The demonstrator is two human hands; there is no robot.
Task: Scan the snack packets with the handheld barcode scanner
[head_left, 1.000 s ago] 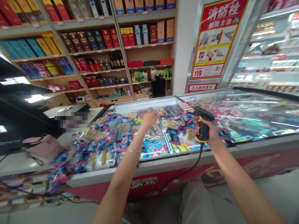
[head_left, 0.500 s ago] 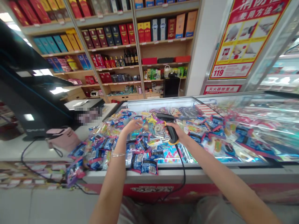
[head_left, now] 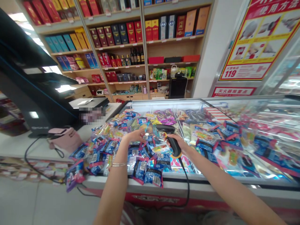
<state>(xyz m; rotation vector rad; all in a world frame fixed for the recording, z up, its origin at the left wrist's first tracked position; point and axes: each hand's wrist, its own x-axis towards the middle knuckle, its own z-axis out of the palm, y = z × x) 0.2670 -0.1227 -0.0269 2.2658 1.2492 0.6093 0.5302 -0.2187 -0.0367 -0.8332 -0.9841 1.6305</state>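
Right hand wraps the scanner; left hand half-curled, maybe pinching a packet; swinging wide, I'd snag the cable below.

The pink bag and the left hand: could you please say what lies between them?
In the head view, heaped blue and clear packets lie between the pink bag and left hand.

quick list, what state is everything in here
Scanner: gripped in the right hand
Cord: hanging from the scanner
Left hand: at a clear packet, grip unclear
Blue packets: loosely piled, some overhanging the freezer edge
Pink bag: upright on the counter
Bracelet: around the left wrist
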